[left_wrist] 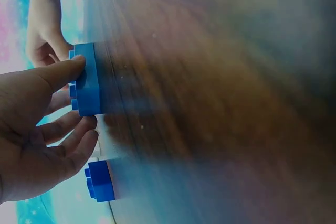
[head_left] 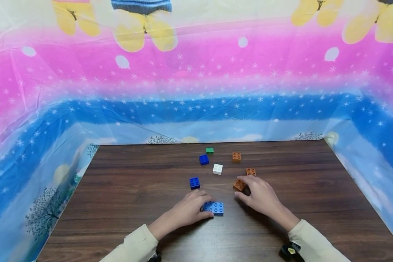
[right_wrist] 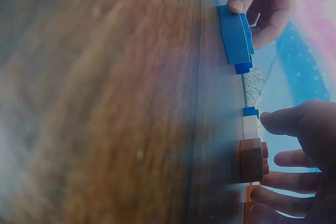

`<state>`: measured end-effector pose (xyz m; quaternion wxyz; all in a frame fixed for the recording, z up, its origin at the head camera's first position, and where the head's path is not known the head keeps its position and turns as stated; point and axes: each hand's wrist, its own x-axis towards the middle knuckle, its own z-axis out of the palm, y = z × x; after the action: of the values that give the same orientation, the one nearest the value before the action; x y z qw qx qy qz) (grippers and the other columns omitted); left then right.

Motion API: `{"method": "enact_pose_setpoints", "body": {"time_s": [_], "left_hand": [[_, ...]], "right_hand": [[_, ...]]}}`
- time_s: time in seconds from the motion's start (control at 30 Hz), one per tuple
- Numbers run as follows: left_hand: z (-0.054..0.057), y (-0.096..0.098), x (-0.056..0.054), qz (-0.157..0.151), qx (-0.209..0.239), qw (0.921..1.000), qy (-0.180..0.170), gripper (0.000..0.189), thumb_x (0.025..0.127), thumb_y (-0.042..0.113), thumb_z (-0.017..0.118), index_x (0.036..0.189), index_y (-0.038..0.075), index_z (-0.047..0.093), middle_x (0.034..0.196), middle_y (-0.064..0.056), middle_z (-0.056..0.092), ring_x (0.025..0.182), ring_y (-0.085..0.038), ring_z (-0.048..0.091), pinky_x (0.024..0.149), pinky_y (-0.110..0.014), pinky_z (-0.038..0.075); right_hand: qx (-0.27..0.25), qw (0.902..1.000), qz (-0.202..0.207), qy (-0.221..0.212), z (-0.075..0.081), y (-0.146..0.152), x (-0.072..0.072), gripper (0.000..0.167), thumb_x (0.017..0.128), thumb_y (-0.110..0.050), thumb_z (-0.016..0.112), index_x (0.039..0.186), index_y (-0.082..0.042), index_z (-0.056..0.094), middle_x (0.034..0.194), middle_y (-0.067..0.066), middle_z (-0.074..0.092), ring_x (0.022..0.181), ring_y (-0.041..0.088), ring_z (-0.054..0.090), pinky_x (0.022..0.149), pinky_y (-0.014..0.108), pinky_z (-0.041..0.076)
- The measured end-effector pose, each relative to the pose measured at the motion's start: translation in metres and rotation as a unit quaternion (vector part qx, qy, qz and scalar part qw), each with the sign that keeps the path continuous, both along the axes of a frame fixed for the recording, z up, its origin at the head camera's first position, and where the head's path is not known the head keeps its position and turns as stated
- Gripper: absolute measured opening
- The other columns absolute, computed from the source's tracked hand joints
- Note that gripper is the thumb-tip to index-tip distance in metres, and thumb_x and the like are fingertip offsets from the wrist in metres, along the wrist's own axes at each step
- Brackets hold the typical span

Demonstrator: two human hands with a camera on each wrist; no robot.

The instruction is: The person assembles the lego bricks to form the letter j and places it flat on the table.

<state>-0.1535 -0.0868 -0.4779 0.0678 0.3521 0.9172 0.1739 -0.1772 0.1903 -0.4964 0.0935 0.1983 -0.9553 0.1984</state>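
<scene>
A light blue toy building brick (head_left: pixel 218 208), with two rows of studs, lies on the table in front of me. My left hand (head_left: pixel 189 209) pinches its left end; in the left wrist view the thumb (left_wrist: pixel 68 72) presses its near side. My right hand (head_left: pixel 262 194) is spread around an orange brick (head_left: pixel 238 185), its thumb standing off from it in the right wrist view. Whether a fingertip touches that orange brick (right_wrist: pixel 251 161) I cannot tell. Another orange brick (head_left: pixel 250 171) sits just behind the right fingers, partly covered by them.
Beyond the hands stand a dark blue brick (head_left: pixel 194 183), a white brick (head_left: pixel 217 169), a second dark blue brick (head_left: pixel 204 159), a green brick (head_left: pixel 209 150) and a far orange brick (head_left: pixel 236 157). A patterned cloth (head_left: pixel 196 109) rises around the brown wooden table (head_left: pixel 127 174).
</scene>
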Motion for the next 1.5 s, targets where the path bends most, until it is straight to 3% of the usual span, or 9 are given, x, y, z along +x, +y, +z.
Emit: {"method": "enact_pose_setpoints", "body": {"time_s": [0.23, 0.63, 0.87, 1.17, 1.5], "left_hand": [[-0.003, 0.004, -0.008, 0.002, 0.002, 1.0000, 0.003, 0.041, 0.094, 0.035, 0.075, 0.125, 0.009, 0.071, 0.119, -0.005, 0.071, 0.105, -0.018, 0.064, 0.092, -0.037, 0.051], [-0.002, 0.011, -0.022, -0.005, 0.017, 0.9991, 0.038, 0.041, 0.095, 0.032, 0.075, 0.126, 0.006, 0.071, 0.119, -0.009, 0.072, 0.105, -0.022, 0.068, 0.092, -0.040, 0.053], [-0.002, 0.016, -0.030, 0.009, 0.011, 0.9996, 0.023, 0.043, 0.096, 0.033, 0.073, 0.130, 0.007, 0.070, 0.120, -0.009, 0.071, 0.106, -0.022, 0.068, 0.093, -0.042, 0.053], [-0.003, 0.020, -0.037, 0.020, 0.019, 0.9991, 0.031, 0.042, 0.095, 0.032, 0.075, 0.128, 0.007, 0.071, 0.119, -0.010, 0.072, 0.107, -0.024, 0.068, 0.094, -0.042, 0.053], [-0.005, 0.024, -0.040, 0.026, 0.042, 0.9980, 0.038, 0.042, 0.092, 0.032, 0.078, 0.123, 0.003, 0.072, 0.115, -0.009, 0.074, 0.107, -0.024, 0.069, 0.095, -0.042, 0.052]], "right_hand": [[-0.001, 1.0000, -0.002, -0.002, -0.001, -0.001, -0.004, 0.053, 0.087, -0.040, 0.082, 0.128, -0.009, 0.070, 0.120, 0.011, 0.072, 0.104, 0.030, 0.070, 0.084, 0.051, 0.055], [0.010, 0.9997, -0.005, -0.021, -0.003, -0.002, -0.009, 0.051, 0.088, -0.036, 0.082, 0.127, -0.006, 0.070, 0.115, 0.012, 0.072, 0.097, 0.029, 0.070, 0.079, 0.050, 0.056], [0.016, 0.9996, -0.003, -0.021, -0.004, -0.002, -0.011, 0.049, 0.087, -0.034, 0.083, 0.125, -0.005, 0.071, 0.114, 0.012, 0.072, 0.096, 0.028, 0.070, 0.077, 0.049, 0.056], [0.024, 0.9990, -0.007, -0.037, -0.003, -0.003, -0.014, 0.049, 0.087, -0.032, 0.083, 0.124, -0.003, 0.071, 0.111, 0.013, 0.073, 0.092, 0.026, 0.070, 0.075, 0.045, 0.056], [-0.040, 0.9976, 0.044, -0.035, 0.011, -0.002, -0.016, 0.041, 0.090, -0.020, 0.080, 0.127, -0.005, 0.071, 0.112, 0.007, 0.073, 0.089, 0.016, 0.069, 0.073, 0.039, 0.056]]}}
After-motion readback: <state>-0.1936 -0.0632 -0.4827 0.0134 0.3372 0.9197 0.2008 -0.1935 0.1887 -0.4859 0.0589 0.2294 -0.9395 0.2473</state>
